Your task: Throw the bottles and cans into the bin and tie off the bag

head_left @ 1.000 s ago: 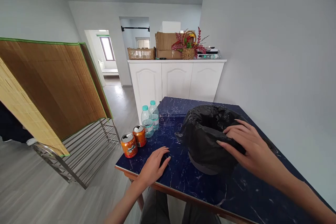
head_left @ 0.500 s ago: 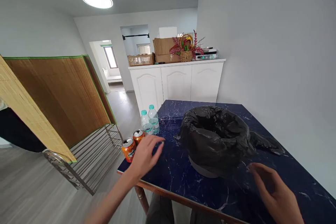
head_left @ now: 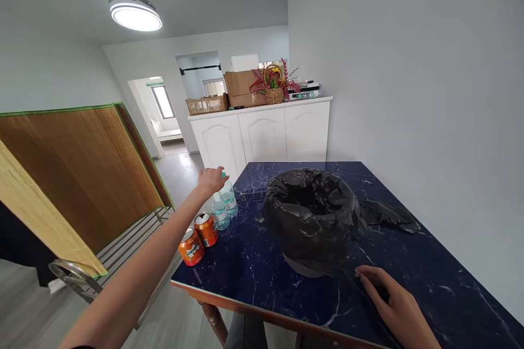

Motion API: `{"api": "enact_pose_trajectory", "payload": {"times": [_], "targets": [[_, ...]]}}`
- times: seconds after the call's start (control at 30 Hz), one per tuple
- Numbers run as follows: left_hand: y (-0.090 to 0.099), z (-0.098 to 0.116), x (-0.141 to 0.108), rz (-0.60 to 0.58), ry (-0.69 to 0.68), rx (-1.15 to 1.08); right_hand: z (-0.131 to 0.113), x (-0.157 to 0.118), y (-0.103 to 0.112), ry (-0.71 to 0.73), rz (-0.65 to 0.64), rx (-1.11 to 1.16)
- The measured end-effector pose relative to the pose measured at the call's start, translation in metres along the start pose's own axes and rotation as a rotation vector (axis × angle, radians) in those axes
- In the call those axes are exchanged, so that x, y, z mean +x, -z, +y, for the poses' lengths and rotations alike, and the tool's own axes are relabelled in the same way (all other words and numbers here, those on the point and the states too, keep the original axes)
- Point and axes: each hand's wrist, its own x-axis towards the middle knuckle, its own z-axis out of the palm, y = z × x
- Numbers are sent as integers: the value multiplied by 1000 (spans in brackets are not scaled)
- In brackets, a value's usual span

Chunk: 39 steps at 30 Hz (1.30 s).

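Note:
My left hand point(head_left: 212, 181) reaches over two clear water bottles at the table's left edge. Its thumb and index finger are apart around the teal cap of the farther bottle point(head_left: 230, 204); whether they touch it is unclear. My wrist hides the top of the nearer bottle point(head_left: 221, 219). Two orange soda cans, one nearer point(head_left: 191, 248) and one farther point(head_left: 206, 230), stand upright below my forearm. A bin lined with a black plastic bag point(head_left: 315, 229) stands mid-table. My right hand point(head_left: 388, 297) hovers or rests to its right, fingers loosely curved, with nothing visible in them.
The dark blue marbled table point(head_left: 245, 267) has a wooden edge. Part of the black bag point(head_left: 388, 215) trails right across it. Beyond is a white cabinet point(head_left: 266, 133) with cardboard boxes point(head_left: 245, 87) and a flower basket point(head_left: 274, 95). A metal rack point(head_left: 77, 278) stands left.
My left hand has moved forward and left, from beside the cans to the bottle tops. The right hand stays beside the bin, fingertips closer together. The camera view has shifted slightly.

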Motion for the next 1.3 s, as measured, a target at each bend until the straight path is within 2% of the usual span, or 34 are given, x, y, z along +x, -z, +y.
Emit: {"api": "enact_pose_trajectory", "payload": {"times": [0.13, 0.23, 0.3, 0.4, 0.47, 0.5, 0.57, 0.63, 0.7, 0.77, 0.87, 0.97, 1.13, 1.3], "targets": [[-2, 8, -2, -32, -2, -14, 0, 0, 0, 14, 9, 11], [14, 16, -5, 24, -33, -64, 2, -1, -1, 9, 17, 15], [38, 22, -7, 98, -60, -106, 4, 0, -2, 10, 16, 17], [92, 34, -18, 291, -148, -237, 7, 1, -3, -13, -13, 25], [133, 46, -34, 515, -310, -503, 9, 2, -3, -45, -38, 37], [152, 54, -45, 575, -373, -593, 9, 2, -3, -59, -46, 45], [181, 72, -67, 593, -485, -677, 9, 2, -3, -75, -50, 53], [196, 91, -86, 532, -582, -665, 7, 2, -3, -74, -43, 55], [196, 108, -97, 418, -650, -636, 6, 3, -4, -66, -39, 51], [185, 122, -100, 279, -692, -613, 4, 3, -4, -55, -33, 52], [160, 137, -91, 84, -724, -542, 2, 4, -4, -37, -31, 52], [137, 145, -76, -52, -732, -436, 1, 5, -5, -27, -21, 56], [113, 151, -59, -179, -713, -347, 0, 4, -7, -28, -4, 67], [101, 153, -50, -243, -731, -270, 0, 4, -7, -27, -6, 66]]}}
